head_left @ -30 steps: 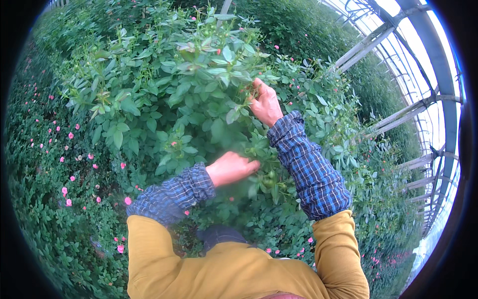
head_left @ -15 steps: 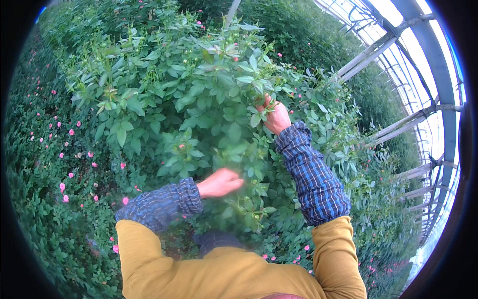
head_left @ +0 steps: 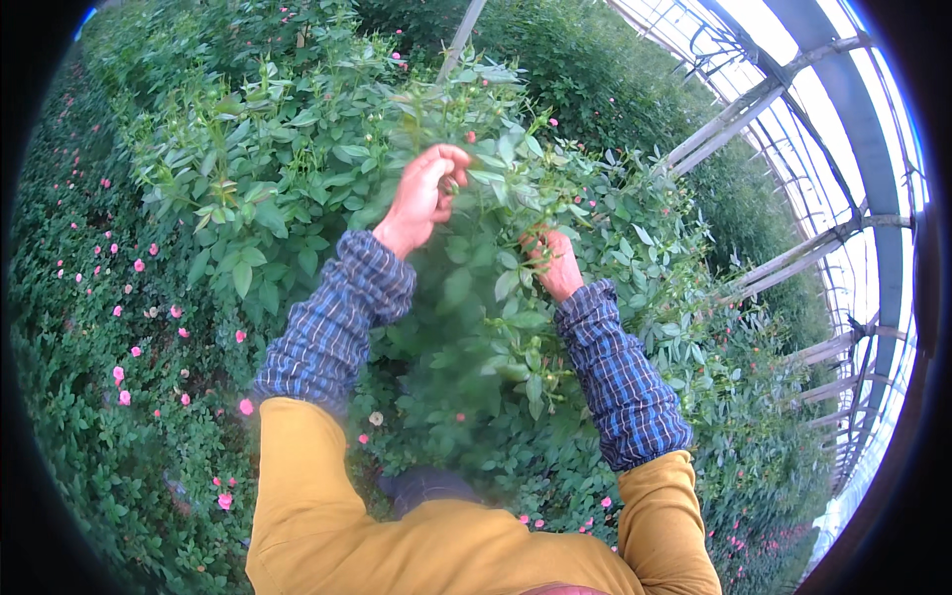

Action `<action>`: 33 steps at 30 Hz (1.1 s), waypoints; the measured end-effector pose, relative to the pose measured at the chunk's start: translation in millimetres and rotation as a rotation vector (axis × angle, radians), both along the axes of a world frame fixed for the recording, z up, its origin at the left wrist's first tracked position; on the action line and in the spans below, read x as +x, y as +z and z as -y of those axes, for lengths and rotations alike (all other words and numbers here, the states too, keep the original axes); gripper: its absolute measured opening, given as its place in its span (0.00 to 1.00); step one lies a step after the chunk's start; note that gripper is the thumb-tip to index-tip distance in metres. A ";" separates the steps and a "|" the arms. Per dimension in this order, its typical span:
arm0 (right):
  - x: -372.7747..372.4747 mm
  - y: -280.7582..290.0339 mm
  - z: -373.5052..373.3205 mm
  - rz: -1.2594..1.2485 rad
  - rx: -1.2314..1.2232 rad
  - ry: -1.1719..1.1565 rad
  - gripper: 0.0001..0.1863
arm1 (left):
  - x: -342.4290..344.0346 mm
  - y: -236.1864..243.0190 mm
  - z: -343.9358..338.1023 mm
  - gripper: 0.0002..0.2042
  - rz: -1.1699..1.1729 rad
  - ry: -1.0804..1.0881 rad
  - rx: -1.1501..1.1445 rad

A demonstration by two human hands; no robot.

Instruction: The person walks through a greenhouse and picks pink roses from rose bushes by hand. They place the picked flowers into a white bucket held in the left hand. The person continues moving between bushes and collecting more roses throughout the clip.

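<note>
My left hand point(head_left: 426, 198) is raised over the leafy rose bush point(head_left: 397, 238), its fingers curled in. A bit of green shows at its fingertips, too small to make out. Lower and to the right, my right hand point(head_left: 557, 268) is closed around rose stems point(head_left: 531, 243), and leaves partly cover its fingers. The tall shoots between the two hands carry green leaves and small buds. Below my hands, the foliage in front of my body is blurred.
Pink roses point(head_left: 119, 375) dot the low growth at the left. A slanting pole point(head_left: 461, 40) rises from the bush at the back. Along the right runs the greenhouse frame point(head_left: 833, 109) with its arches and struts. More rose bushes point(head_left: 595, 69) stand behind.
My left hand has moved up and forward from low in front of my body to the upper bush. My right hand has come down slightly, still at the stems.
</note>
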State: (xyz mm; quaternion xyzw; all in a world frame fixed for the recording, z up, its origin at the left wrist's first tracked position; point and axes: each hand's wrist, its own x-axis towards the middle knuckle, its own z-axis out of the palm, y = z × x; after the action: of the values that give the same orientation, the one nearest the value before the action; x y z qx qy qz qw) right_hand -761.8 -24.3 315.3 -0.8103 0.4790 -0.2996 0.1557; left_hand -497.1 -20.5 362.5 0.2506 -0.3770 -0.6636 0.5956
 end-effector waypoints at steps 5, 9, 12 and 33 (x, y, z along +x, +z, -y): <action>-2.4 -5.3 -17.6 0.090 -0.053 0.134 0.10 | -6.0 7.2 58.0 0.12 0.660 0.542 -0.348; -1.5 10.1 -41.8 -0.036 0.122 -0.002 0.08 | 1.1 8.8 81.1 0.16 1.215 0.829 -0.350; 3.0 24.1 -60.2 0.004 0.176 -0.012 0.07 | 11.8 14.4 90.8 0.17 1.273 0.854 -0.326; -6.0 62.0 -162.1 1.347 0.638 0.118 0.08 | 34.6 3.3 101.6 0.17 1.467 0.498 -0.448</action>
State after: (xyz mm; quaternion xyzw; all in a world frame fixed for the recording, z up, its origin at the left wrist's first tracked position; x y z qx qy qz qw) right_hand -767.8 137.8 377.3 -0.3914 0.2995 -0.5687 0.6586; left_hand -462.5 -122.1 365.8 0.5738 -0.7291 -0.0864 0.3629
